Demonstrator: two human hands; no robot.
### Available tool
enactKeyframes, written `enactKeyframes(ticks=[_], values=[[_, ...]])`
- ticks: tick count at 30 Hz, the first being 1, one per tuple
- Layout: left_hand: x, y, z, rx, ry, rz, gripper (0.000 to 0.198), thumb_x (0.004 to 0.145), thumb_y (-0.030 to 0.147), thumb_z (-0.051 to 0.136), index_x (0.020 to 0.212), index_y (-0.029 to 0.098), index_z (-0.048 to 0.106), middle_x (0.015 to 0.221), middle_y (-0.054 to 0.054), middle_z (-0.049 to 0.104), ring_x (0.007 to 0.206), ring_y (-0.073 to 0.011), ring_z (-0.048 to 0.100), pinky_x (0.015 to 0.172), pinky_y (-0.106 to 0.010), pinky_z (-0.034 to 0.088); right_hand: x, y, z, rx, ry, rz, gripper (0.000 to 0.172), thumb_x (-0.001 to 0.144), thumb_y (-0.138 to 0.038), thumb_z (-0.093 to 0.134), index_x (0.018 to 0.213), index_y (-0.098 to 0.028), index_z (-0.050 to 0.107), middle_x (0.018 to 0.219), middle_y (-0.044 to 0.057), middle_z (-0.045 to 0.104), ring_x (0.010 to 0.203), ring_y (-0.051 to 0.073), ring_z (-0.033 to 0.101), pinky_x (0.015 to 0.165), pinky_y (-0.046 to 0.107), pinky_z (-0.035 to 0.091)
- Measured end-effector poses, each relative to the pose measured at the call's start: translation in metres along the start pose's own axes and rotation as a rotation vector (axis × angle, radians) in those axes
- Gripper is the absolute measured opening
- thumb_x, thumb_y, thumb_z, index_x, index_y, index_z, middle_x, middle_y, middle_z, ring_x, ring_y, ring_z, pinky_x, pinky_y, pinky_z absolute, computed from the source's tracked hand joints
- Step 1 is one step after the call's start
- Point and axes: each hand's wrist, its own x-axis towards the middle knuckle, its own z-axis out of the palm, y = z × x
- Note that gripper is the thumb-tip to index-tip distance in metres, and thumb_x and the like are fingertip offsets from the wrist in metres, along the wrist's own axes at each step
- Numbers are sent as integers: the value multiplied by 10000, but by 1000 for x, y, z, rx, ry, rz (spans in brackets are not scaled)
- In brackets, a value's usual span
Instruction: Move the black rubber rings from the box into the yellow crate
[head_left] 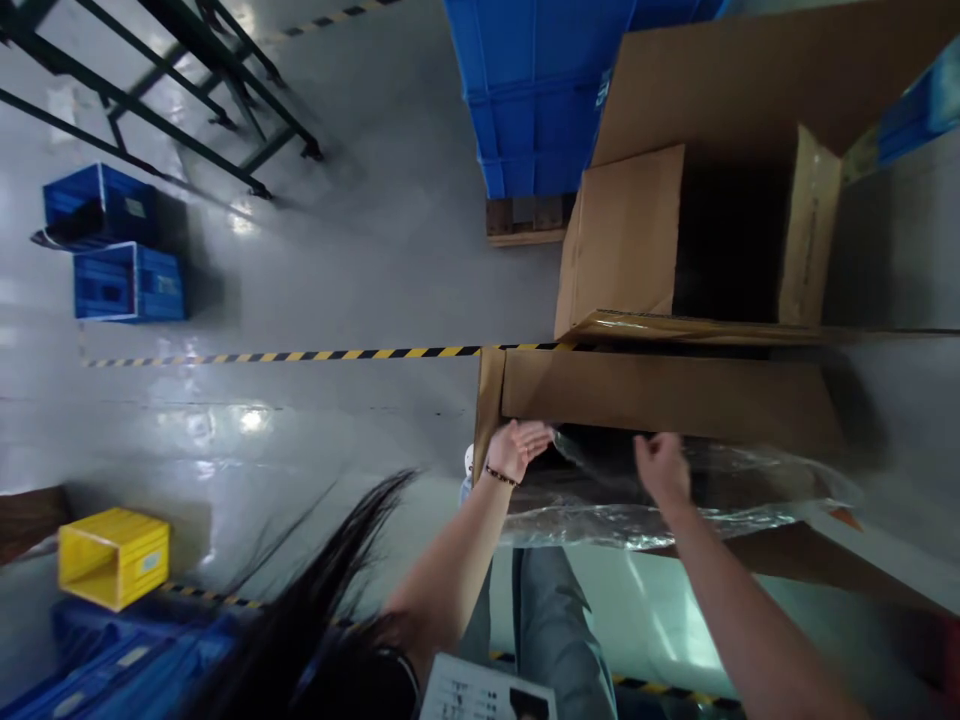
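An open cardboard box (660, 395) lined with a clear plastic bag (637, 515) stands in front of me. My left hand (517, 447) is at the box's left edge with its fingers stretched out, touching the plastic near the rim. A dark bead bracelet sits on that wrist. My right hand (660, 468) is over the middle of the opening, fingers curled onto the plastic liner. The inside of the box is dark and I cannot see what it contains.
A second open cardboard box (630, 235) stands behind the first. Stacked blue crates (532, 90) are beyond it. Two blue crates (124, 245) and a green metal rack (187, 90) are at left, a yellow bin (112, 555) at lower left. Striped floor tape (300, 355) crosses the grey floor.
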Motion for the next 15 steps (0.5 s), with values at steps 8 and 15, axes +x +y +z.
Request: enactKeyframes(ticks=[8, 15], values=[[25, 87, -44, -753, 33, 141, 552, 911, 355, 134, 1326, 170, 448, 1455, -80, 397, 1291, -194, 430, 993, -404, 400, -112, 9, 76, -392, -519, -162, 714, 831, -542, 465, 1427, -186, 299, 1493, 192, 210, 1315, 420, 283, 980, 622, 306], [45, 115, -51, -514, 193, 133, 562, 941, 448, 48, 1436, 230, 201, 1459, -98, 371, 1276, -207, 446, 1017, -495, 344, -161, 65, 88, -566, -415, -122, 629, 897, -461, 362, 1425, -121, 327, 1447, 206, 316, 1318, 393, 309, 1070, 496, 289]])
